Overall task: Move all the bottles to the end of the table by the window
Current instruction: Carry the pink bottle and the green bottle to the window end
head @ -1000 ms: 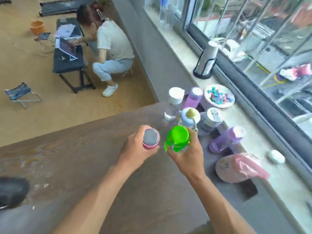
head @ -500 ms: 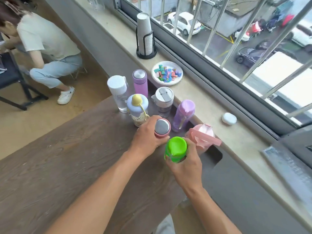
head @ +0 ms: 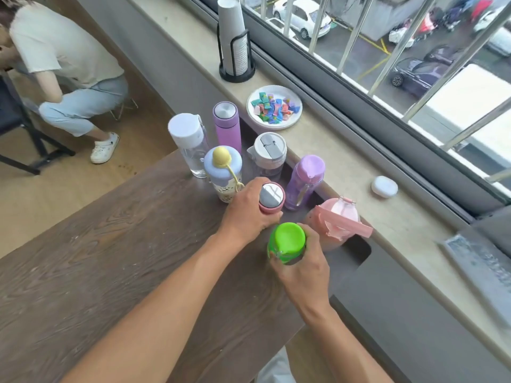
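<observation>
A single head-worn wide-angle view looks steeply down and forward from close above the dark wood-grain counter [head: 96, 258], which fills the lower left of the frame. The beige stone windowsill [head: 345, 172] and barred window [head: 387, 64] run diagonally across the upper right; tan floor shows upper left.

Dark wood-grain table [head: 96, 258] seen from above, with a cluster of upright bottles at its window end: clear white-capped bottle [head: 190, 145], purple flask [head: 228, 125], lavender-lidded cup [head: 224, 172] (yellow ball on top), grey-lidded tumbler [head: 268, 153], purple sports bottle [head: 304, 181], pink jug [head: 337, 222].
</observation>
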